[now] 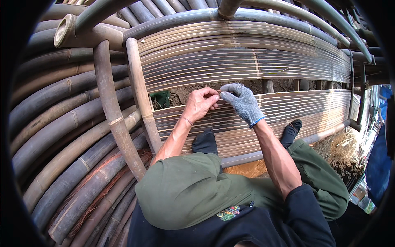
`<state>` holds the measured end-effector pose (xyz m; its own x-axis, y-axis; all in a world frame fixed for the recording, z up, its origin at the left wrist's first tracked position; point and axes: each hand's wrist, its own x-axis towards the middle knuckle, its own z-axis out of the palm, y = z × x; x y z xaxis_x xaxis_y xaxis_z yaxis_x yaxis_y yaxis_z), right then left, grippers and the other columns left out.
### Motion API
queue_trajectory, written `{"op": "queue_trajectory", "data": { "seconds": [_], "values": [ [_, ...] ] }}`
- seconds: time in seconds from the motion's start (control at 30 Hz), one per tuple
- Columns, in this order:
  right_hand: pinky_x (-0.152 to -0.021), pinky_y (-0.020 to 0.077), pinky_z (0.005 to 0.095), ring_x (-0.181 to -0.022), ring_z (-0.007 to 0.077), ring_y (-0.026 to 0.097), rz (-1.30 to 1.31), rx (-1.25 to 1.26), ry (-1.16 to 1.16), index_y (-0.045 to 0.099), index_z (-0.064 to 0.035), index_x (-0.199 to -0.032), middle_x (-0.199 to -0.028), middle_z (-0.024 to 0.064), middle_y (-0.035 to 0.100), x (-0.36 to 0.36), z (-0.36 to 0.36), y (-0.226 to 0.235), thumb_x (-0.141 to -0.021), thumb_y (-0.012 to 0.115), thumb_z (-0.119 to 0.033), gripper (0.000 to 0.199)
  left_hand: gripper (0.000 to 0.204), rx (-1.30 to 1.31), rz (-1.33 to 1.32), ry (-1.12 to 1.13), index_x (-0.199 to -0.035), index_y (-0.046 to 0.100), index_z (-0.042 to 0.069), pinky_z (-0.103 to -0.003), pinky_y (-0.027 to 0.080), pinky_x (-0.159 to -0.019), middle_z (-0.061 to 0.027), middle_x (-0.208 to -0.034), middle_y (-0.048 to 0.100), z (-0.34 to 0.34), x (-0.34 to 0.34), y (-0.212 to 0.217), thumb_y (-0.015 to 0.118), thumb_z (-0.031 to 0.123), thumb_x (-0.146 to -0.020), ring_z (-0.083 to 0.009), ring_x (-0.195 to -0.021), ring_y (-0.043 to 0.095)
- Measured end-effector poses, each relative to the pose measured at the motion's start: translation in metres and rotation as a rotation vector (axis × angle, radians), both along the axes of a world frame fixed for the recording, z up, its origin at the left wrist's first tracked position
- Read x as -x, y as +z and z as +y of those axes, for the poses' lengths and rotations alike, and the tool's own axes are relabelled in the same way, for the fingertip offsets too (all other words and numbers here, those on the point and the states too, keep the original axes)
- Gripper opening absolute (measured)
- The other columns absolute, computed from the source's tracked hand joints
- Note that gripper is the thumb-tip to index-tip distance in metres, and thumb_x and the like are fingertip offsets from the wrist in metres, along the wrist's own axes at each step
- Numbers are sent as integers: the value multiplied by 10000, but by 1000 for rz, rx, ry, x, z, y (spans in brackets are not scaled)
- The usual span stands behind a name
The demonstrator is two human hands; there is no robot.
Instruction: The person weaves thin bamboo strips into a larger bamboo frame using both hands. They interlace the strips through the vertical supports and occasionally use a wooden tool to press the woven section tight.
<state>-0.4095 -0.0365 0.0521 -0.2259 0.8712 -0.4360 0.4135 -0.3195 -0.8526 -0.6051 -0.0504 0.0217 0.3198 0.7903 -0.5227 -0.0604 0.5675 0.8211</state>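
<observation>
My left hand (200, 104), bare with a thin band at the wrist, is closed in a pinch over the slatted bamboo bench. Close beside it, my right hand (243, 103) in a grey knit glove with a blue cuff also pinches, fingertips almost meeting those of the left. Something thin and brownish seems to run between the fingertips, too small to name. Beneath both hands lie the near bamboo slats (247, 143). Beyond an open gap are the far bamboo slats (197, 66), bound across by thin ties.
A bamboo post (140, 92) borders the slats on the left. Thick bamboo poles (61, 123) lie stacked further left, some with reddish fibres among them. My dark-covered feet (205, 142) rest on the near slats. Straw (341, 144) and a blue sheet (379, 164) appear at right.
</observation>
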Motion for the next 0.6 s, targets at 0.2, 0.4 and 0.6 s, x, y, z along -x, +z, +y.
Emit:
{"op": "queue_trajectory", "data": {
  "seconds": [0.2,0.4,0.6],
  "values": [
    [-875,549,360,-938,227,665,-166,-90,342,212,-109,-1567,-1389,176,556,-14,1,17,-790,806,-234,986,151,6,211,110,-1021,728,-10,-210,545,-601,-46,-815,714,-4,0,6,709,95,-914,-87,-698,670],
    [-877,536,372,-985,277,683,-21,-33,296,665,-41,-1208,-1105,165,703,-3,13,1,-890,721,-283,404,163,-5,141,70,-1028,727,-13,-215,547,-588,-49,-807,711,-4,1,3,717,100,-910,-94,-688,668],
    [-760,534,357,-846,250,670,-134,-276,179,716,-24,-1002,-922,121,700,-10,10,-8,-921,679,-219,214,240,77,-14,158,-1092,701,0,-223,558,-591,-58,-847,704,-15,12,-4,728,160,-914,-100,-692,665]
  ]
}}
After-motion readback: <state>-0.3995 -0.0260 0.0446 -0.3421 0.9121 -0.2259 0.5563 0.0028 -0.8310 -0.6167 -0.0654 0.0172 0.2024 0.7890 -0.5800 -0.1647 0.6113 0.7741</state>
